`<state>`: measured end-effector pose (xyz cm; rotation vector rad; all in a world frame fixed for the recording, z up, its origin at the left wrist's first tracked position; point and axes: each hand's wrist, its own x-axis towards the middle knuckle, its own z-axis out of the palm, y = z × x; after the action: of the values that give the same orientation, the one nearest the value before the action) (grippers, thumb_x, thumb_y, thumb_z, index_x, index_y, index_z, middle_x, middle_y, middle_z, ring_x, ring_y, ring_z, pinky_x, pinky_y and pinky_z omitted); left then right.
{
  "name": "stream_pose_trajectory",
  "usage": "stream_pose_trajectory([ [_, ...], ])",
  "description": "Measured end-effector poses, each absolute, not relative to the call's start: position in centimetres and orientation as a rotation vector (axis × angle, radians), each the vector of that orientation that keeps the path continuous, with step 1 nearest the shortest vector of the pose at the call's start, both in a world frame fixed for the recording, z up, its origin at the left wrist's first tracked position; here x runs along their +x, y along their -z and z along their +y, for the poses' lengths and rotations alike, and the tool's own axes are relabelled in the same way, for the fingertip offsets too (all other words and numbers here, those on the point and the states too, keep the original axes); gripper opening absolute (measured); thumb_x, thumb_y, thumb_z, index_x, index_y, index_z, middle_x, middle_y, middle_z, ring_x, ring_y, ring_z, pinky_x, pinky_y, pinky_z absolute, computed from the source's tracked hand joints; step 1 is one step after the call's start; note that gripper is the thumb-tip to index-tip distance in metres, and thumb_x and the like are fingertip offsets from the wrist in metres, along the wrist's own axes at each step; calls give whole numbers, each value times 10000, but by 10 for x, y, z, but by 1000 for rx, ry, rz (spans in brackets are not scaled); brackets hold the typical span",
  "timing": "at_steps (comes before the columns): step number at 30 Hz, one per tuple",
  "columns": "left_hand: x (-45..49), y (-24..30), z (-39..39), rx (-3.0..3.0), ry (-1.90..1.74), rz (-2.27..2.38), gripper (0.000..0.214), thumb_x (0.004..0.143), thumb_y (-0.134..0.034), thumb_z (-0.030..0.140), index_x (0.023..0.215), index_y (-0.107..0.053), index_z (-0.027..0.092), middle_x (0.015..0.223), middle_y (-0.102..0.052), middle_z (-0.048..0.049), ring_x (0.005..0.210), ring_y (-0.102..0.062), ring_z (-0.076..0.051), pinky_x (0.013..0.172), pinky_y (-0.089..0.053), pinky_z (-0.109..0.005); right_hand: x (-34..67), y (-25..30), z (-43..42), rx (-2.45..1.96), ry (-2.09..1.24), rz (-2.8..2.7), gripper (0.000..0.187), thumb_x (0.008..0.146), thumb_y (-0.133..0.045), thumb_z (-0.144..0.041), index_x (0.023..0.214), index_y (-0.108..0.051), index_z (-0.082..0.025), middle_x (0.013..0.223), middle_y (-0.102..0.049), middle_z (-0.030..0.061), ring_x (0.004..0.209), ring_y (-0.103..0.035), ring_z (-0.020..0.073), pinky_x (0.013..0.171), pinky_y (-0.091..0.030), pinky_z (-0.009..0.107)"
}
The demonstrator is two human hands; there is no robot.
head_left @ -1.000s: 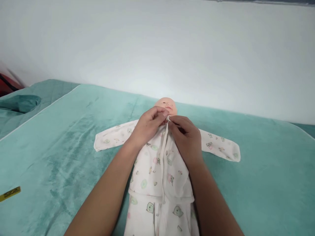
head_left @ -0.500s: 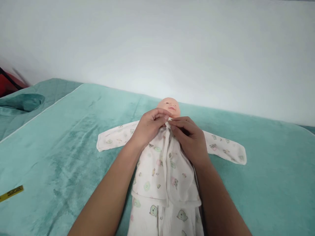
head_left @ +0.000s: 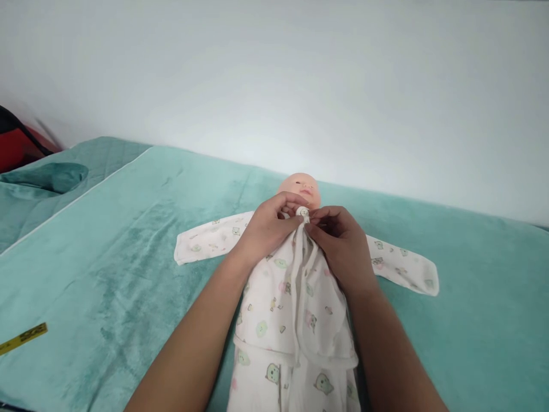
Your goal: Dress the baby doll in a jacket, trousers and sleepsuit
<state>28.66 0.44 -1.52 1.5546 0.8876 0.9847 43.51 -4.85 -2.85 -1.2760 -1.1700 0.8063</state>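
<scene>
A baby doll (head_left: 302, 187) lies on its back on a teal blanket (head_left: 128, 246), head toward the wall. It wears a white printed baby garment (head_left: 291, 309) with both sleeves spread sideways. My left hand (head_left: 270, 226) and my right hand (head_left: 341, 243) meet at the garment's neckline just under the doll's chin. Each hand pinches the top edge of the fabric, and a small round snap (head_left: 303, 213) shows between their fingertips. The doll's body and legs are hidden under the cloth and my forearms.
A white wall (head_left: 274, 86) runs close behind the blanket. At the far left lie a folded teal cloth (head_left: 47, 176) and a red and black object (head_left: 17, 146). A yellow strip (head_left: 23, 337) rests near the left edge.
The fabric edges at the neckline have been drawn up and together, and a round snap now shows between my fingertips. The view has shifted slightly left.
</scene>
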Motion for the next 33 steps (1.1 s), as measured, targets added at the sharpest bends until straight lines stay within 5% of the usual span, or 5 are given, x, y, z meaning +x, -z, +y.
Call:
stream_pose_trajectory([
  [25, 289, 19, 5, 1700, -1115, 985, 159, 887, -504, 192, 875, -659, 226, 1055, -665, -30, 990, -600, -172, 888, -445, -300, 433, 30, -44, -1373, -791, -1057, 173, 759, -709, -321, 881, -671, -204, 867, -670, 1, 777, -578, 145, 722, -450, 282],
  [33, 270, 10, -12, 1585, -999, 979, 95, 847, -639, 319, 884, -633, 232, 711, -541, 24, 638, -487, -119, 611, -392, -263, 439, 0, -65, -1680, -700, -1412, 353, 834, -628, -521, 673, -540, -219, 604, -539, -30, 549, -434, 123, 508, -301, 278],
])
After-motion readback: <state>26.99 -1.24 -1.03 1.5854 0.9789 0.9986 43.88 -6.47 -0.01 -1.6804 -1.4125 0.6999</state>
